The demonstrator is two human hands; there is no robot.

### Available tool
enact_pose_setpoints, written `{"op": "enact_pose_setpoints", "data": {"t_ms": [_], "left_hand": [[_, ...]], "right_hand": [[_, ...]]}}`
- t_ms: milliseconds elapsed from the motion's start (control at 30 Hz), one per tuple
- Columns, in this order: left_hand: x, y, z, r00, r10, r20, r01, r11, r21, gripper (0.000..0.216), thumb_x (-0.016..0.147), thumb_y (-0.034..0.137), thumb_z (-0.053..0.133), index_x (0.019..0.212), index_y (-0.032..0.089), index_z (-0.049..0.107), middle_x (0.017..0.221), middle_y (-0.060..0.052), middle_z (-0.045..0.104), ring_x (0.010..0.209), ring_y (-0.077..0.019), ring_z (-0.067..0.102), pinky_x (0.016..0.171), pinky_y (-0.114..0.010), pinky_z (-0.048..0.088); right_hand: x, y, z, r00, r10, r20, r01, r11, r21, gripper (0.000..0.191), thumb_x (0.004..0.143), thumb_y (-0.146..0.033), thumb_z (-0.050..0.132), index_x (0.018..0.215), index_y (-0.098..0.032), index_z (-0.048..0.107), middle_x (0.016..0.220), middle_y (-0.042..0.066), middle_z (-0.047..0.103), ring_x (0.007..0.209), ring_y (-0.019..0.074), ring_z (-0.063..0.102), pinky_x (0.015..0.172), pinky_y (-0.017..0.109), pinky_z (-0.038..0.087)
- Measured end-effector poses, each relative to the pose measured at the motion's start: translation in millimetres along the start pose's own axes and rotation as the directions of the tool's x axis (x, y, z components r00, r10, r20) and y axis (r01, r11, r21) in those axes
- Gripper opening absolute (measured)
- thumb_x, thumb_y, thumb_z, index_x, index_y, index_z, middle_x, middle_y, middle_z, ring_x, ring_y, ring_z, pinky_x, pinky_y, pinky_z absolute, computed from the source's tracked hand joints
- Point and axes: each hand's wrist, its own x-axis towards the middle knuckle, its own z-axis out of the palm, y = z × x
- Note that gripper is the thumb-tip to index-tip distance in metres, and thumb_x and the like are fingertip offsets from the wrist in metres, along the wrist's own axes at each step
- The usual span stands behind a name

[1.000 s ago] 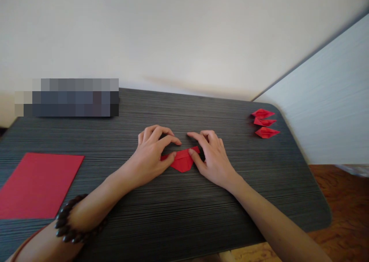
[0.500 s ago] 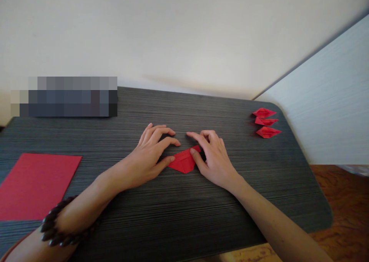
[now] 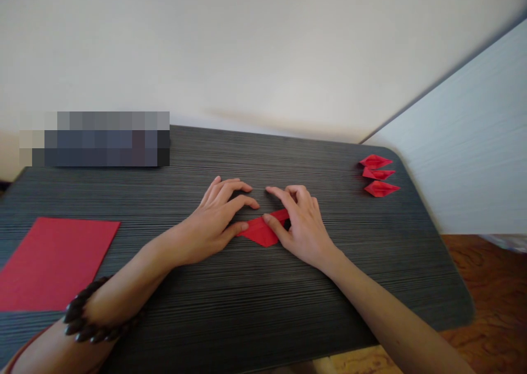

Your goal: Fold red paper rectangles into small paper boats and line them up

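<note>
Pressing, head view: folded red paper [image 3: 263,236] is kept flat on the dark streaked table [image 3: 230,308], between both hands; its long banded edge lies on the far side, its blunt point toward the person.
Left hand [image 3: 209,220]: fingers spread and arched; thumb laid on the paper's left end.
Right hand [image 3: 304,228]: index stretched out, other fingers curled; thumb set near the middle of the banded edge. Whether the right tip is touched by the curled fingers cannot be told.
Crease: judged best sharpened by firm, even thumb pressure, with the left end pinned and layers kept aligned, lest the narrow band be skewed.
Boat-shaped red paper folds [image 3: 379,174]: three, lined up near the far right corner.
Red paper sheet [image 3: 61,264]: laid flat at left, well apart from the hands.
</note>
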Motion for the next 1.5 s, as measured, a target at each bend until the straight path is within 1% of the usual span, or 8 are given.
{"op": "enact_pose_setpoints", "data": {"t_ms": [400, 533, 700, 900, 1100, 1267, 1400, 1500], "left_hand": [[-3.1, -6.7, -2.3, 0.996, 0.06, 0.062, -0.063, 0.997, 0.049, 0.039, 0.089, 0.03, 0.052, 0.127, 0.026, 0.047, 0.142, -0.008, 0.034, 0.139, -0.0269, 0.02, 0.114, -0.056, 0.01], [-1.6, -3.2, 3.8, 0.997, 0.071, 0.0, -0.071, 0.992, 0.102, 0.039, 0.092, 0.037, 0.045, 0.13, 0.027, 0.047, 0.144, -0.006, 0.037, 0.138, -0.0263, 0.022, 0.114, -0.055, 0.012], [2.0, 5.2, 13.7, 0.994, -0.008, -0.112, 0.027, 0.984, 0.175, 0.036, 0.095, 0.036, 0.04, 0.128, 0.029, 0.052, 0.142, -0.003, 0.042, 0.135, -0.0261, 0.028, 0.113, -0.055, 0.015], [2.6, 5.7, 14.7, 0.995, -0.016, -0.102, 0.036, 0.981, 0.191, 0.037, 0.094, 0.037, 0.042, 0.129, 0.029, 0.051, 0.143, -0.005, 0.04, 0.135, -0.0261, 0.029, 0.114, -0.054, 0.016], [2.5, 4.8, 14.4, 0.995, -0.014, -0.096, 0.032, 0.981, 0.192, 0.038, 0.094, 0.037, 0.042, 0.131, 0.03, 0.05, 0.144, -0.005, 0.039, 0.135, -0.0257, 0.029, 0.114, -0.055, 0.016], [2.2, 0.7, 18.4, 0.993, 0.016, -0.121, 0.012, 0.974, 0.228, 0.036, 0.095, 0.033, 0.041, 0.13, 0.031, 0.051, 0.143, -0.003, 0.04, 0.134, -0.0258, 0.03, 0.113, -0.054, 0.018], [1.7, 0.4, 20.1, 0.987, 0.03, -0.16, 0.011, 0.968, 0.25, 0.036, 0.095, 0.028, 0.039, 0.129, 0.031, 0.052, 0.142, -0.003, 0.043, 0.133, -0.0254, 0.032, 0.113, -0.052, 0.019], [1.2, 3.3, 19.1, 0.985, 0.02, -0.169, 0.022, 0.969, 0.246, 0.036, 0.096, 0.031, 0.038, 0.129, 0.031, 0.052, 0.141, -0.003, 0.044, 0.132, -0.0257, 0.033, 0.112, -0.053, 0.02]], "right_hand": [[0.2, 3.4, 1.6, 1.0, -0.002, -0.021, 0.002, 1.0, 0.007, 0.048, 0.088, -0.043, 0.052, 0.132, -0.025, 0.045, 0.11, 0.01, 0.049, 0.105, 0.025, 0.048, 0.087, 0.041, 0.04], [0.7, 4.6, 4.5, 0.999, 0.001, -0.054, -0.002, 1.0, -0.004, 0.041, 0.09, -0.038, 0.049, 0.128, -0.022, 0.048, 0.11, 0.01, 0.052, 0.102, 0.0243, 0.05, 0.085, 0.039, 0.04], [1.3, 4.1, 5.1, 0.998, -0.011, -0.056, 0.01, 1.0, -0.009, 0.032, 0.092, -0.038, 0.047, 0.118, -0.021, 0.054, 0.102, 0.007, 0.057, 0.096, 0.0238, 0.051, 0.081, 0.038, 0.04], [1.9, 6.0, 3.8, 0.999, -0.001, -0.053, 0.002, 1.0, 0.03, 0.027, 0.092, -0.025, 0.047, 0.117, -0.023, 0.055, 0.103, 0.007, 0.056, 0.097, 0.0227, 0.051, 0.083, 0.038, 0.041], [3.2, 13.7, 2.9, 0.998, 0.006, -0.063, 0.004, 0.989, 0.148, 0.034, 0.092, -0.012, 0.041, 0.12, -0.025, 0.055, 0.102, 0.006, 0.052, 0.095, 0.0188, 0.053, 0.084, 0.037, 0.044], [1.7, 18.3, 2.6, 0.995, -0.028, -0.091, 0.043, 0.985, 0.165, 0.028, 0.094, -0.019, 0.041, 0.118, -0.02, 0.057, 0.103, 0.008, 0.051, 0.096, 0.0193, 0.053, 0.086, 0.036, 0.044], [-0.5, 17.8, 0.6, 0.991, -0.123, -0.056, 0.129, 0.985, 0.116, 0.029, 0.089, -0.035, 0.054, 0.113, -0.021, 0.058, 0.105, 0.008, 0.053, 0.099, 0.0222, 0.051, 0.089, 0.039, 0.043], [-1.1, 16.1, -0.1, 0.989, -0.138, -0.055, 0.143, 0.984, 0.104, 0.028, 0.087, -0.038, 0.057, 0.11, -0.022, 0.06, 0.105, 0.007, 0.055, 0.098, 0.0223, 0.051, 0.088, 0.04, 0.043]]}}
